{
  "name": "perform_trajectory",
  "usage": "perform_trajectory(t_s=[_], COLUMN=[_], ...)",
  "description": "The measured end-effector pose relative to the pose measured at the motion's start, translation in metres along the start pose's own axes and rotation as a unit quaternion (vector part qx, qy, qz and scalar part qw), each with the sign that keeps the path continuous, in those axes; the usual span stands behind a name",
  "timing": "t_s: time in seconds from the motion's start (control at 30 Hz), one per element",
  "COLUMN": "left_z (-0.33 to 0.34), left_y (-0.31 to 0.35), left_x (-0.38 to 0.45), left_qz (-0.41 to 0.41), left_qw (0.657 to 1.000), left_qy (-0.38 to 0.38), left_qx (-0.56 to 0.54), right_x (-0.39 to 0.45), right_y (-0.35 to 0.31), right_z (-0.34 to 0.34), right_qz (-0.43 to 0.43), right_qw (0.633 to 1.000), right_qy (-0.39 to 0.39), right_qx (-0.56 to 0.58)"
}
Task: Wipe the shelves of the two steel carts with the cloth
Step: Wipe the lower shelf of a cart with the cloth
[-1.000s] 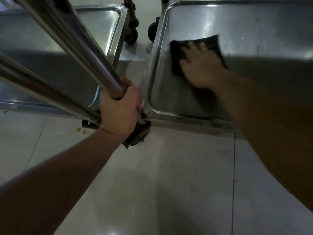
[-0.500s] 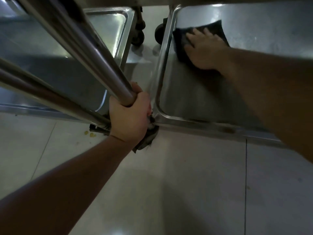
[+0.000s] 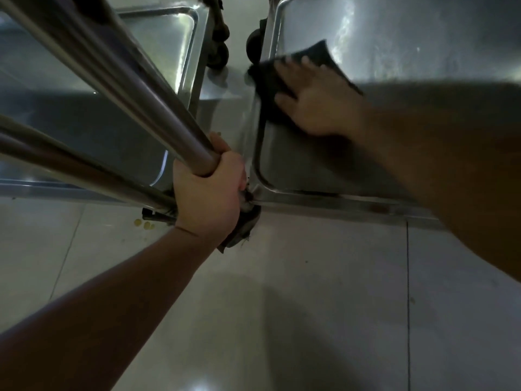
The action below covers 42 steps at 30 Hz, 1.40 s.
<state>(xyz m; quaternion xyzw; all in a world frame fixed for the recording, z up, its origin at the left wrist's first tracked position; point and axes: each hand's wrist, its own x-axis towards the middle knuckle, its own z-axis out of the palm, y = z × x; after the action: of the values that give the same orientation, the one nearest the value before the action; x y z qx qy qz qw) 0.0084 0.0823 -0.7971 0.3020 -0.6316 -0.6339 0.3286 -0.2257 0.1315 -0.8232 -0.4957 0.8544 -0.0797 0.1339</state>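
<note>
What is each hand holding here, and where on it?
Left hand grips the steel cart post at its lower end. Right hand holds nothing; its flat fingers press the dark cloth onto the shelf.

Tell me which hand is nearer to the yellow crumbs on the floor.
Left. The left hand grips the steel post just right of and above the yellow crumbs. The right hand presses the dark cloth on the right cart's shelf, much farther away.

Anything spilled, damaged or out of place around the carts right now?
Yes: a few small yellow bits lie on the floor tiles by the left cart's corner, like dropped crumbs. The caster below the left hand looks ragged, maybe wrapped in debris. The cloth lies flat under the right hand.
</note>
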Motion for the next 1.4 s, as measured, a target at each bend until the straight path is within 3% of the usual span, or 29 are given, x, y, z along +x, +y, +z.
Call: perform_trajectory(t_s=[0.13, 0.27, 0.43, 0.57, 0.8, 0.9, 1.0, 1.1, 1.2, 1.3, 1.4], left_z=[0.001, 0.001, 0.002, -0.001, -0.011, -0.019, -0.024, -0.018, 0.004, 0.035, 0.062], left_y=[0.002, 0.004, 0.004, 0.002, 0.002, -0.012, -0.030, -0.048, -0.048, -0.031, -0.018], left_x=[-0.001, 0.000, 0.002, 0.001, -0.006, -0.024, -0.053, -0.087, -0.103, -0.102, -0.105], left_qz=[0.001, -0.003, 0.003, 0.000, 0.003, 0.001, -0.068, -0.133, -0.135, -0.031, 0.101], left_qw=[1.000, 1.000, 1.000, 0.999, 0.981, 0.956, 0.928, 0.909, 0.888, 0.863, 0.810], left_qy=[0.008, 0.005, 0.018, 0.028, 0.061, 0.065, 0.071, 0.013, -0.047, -0.166, -0.267], left_qx=[0.006, 0.006, -0.004, 0.035, 0.185, 0.285, 0.358, 0.396, 0.437, 0.477, 0.512], right_x=[0.053, 0.030, -0.069, -0.109, -0.153, -0.175, -0.195, -0.212, -0.229, -0.246, -0.267], right_y=[-0.022, -0.045, -0.060, -0.058, -0.017, 0.012, 0.037, 0.060, 0.087, 0.116, 0.145], right_z=[-0.001, 0.006, 0.038, 0.044, 0.044, 0.035, 0.029, 0.026, 0.023, 0.018, 0.014], right_qz=[0.099, 0.016, -0.085, -0.125, -0.140, -0.136, -0.119, -0.111, -0.104, -0.100, -0.086], right_qw=[0.994, 0.999, 0.996, 0.991, 0.989, 0.989, 0.991, 0.992, 0.992, 0.991, 0.992], right_qy=[-0.007, -0.030, -0.027, -0.051, -0.046, -0.047, -0.059, -0.060, -0.068, -0.077, -0.076], right_qx=[0.036, 0.041, 0.028, 0.012, -0.028, -0.032, -0.024, -0.028, -0.031, -0.047, -0.061])
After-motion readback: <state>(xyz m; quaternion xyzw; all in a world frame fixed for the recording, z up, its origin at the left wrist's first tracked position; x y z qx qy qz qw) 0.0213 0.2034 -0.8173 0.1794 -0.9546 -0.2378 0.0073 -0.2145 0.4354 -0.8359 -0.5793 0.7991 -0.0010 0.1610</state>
